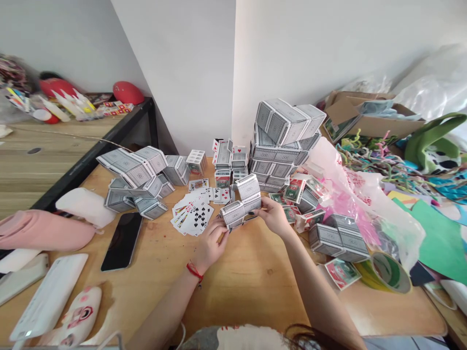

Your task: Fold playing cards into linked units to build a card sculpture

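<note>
Wooden bench (255, 282), pale wall (292, 53) behind. On my feed, left hand (211, 243) and right hand (274, 216) pinch the card block (241, 210) by its lower left and right ends, holding it over the bench. Fanned cards (193, 211) lie just left of it; tall stack (277, 146) stands beyond, to the right. Phone (122, 241) lies farther left.

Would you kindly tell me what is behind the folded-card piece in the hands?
Beyond the folded-card piece, held in the left hand and right hand, face-up cards and a red card box show. Whatever lies directly behind it is covered and cannot be seen.
</note>
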A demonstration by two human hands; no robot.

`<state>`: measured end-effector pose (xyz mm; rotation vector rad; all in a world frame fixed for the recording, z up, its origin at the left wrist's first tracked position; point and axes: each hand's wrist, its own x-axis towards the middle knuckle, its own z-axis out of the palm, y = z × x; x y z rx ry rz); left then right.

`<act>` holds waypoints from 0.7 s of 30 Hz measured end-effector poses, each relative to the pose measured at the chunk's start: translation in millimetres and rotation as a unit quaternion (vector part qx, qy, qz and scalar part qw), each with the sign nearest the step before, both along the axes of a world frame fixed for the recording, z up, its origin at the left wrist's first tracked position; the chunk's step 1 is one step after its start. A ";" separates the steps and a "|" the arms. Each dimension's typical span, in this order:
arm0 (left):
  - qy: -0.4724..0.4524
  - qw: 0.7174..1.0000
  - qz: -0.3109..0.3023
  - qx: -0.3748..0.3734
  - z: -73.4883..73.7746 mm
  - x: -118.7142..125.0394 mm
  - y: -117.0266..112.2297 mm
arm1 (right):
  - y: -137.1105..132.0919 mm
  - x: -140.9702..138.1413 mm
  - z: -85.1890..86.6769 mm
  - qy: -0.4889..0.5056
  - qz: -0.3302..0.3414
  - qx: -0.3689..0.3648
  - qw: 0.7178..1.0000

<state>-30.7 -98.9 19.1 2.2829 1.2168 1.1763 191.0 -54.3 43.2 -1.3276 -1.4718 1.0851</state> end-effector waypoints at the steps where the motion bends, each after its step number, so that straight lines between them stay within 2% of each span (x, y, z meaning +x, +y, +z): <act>1: -0.005 1.000 -0.002 -0.002 0.0 -0.2 0.0 | -0.4 0.4 -1.0 0.002 -0.001 -0.001 1.000; 8: -0.038 0.999 -0.003 -0.024 3.1 0.7 3.7 | -1.8 3.4 -6.8 0.037 0.004 0.001 0.999; 15: 0.008 0.998 0.004 -0.068 18.4 4.2 11.9 | -0.6 10.3 -14.8 0.026 -0.008 0.006 1.000; 21: 0.011 0.997 0.014 -0.070 23.7 4.4 13.1 | -2.5 8.4 -16.1 0.014 -0.011 0.008 1.000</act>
